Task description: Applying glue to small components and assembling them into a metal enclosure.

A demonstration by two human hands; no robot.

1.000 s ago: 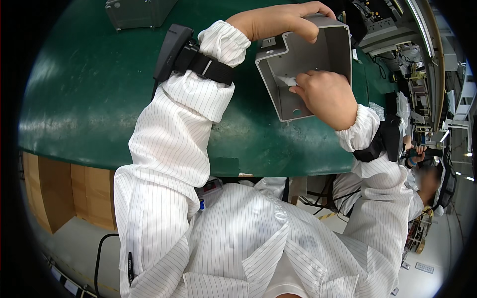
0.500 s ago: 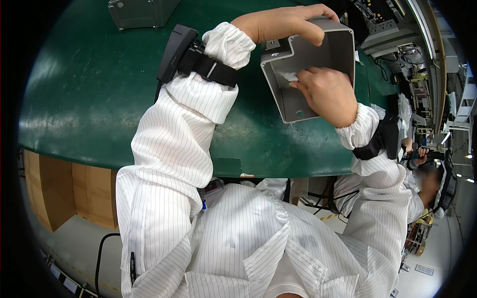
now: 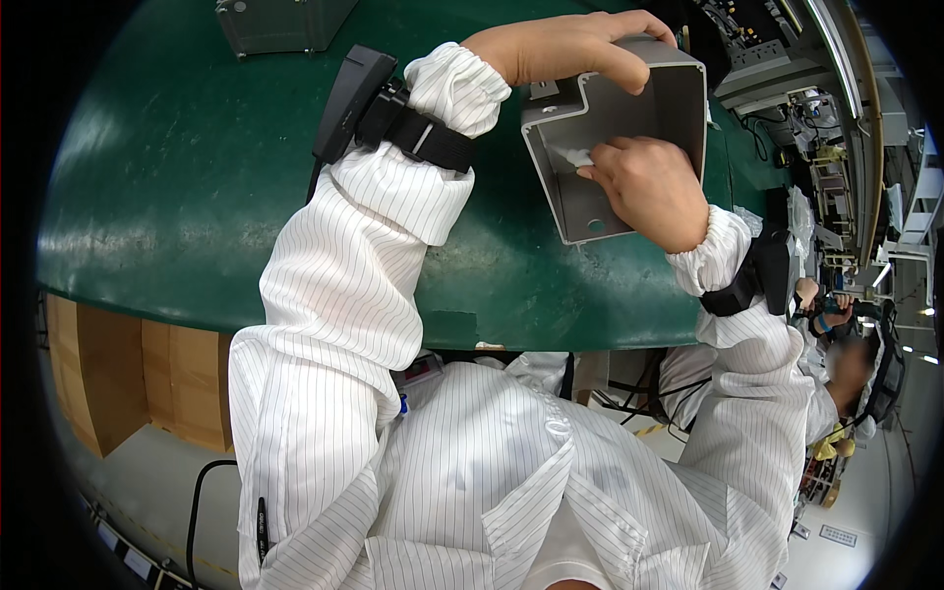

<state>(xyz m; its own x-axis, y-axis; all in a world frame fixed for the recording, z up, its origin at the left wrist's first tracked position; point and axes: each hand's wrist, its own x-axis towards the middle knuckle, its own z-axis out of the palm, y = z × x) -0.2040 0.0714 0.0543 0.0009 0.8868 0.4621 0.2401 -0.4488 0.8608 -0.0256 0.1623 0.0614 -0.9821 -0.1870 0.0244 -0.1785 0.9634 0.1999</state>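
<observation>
A grey box [image 3: 541, 162] with an open side facing me rests on the green table. It has a stepped notch in its rim and a round hole in one wall. My left hand [image 3: 565, 51] reaches across and grips its far wall, thumb inside and fingers over the outside. My right hand [image 3: 657, 192] is inside the opening, fingertips pinched on a small white wipe [image 3: 580, 157] against the inner wall. Part of the wipe is hidden by the fingers.
Another grey box [image 3: 280, 25] stands on the green table [image 3: 197, 197] at the far left. Cardboard boxes [image 3: 182, 379] sit below the table's left edge. Cables and equipment [image 3: 752, 59] crowd the far right. A person [image 3: 851, 369] works at the right.
The grey box and my left hand have shifted very slightly to the right. My right hand stays inside with the wipe, barely moved.
</observation>
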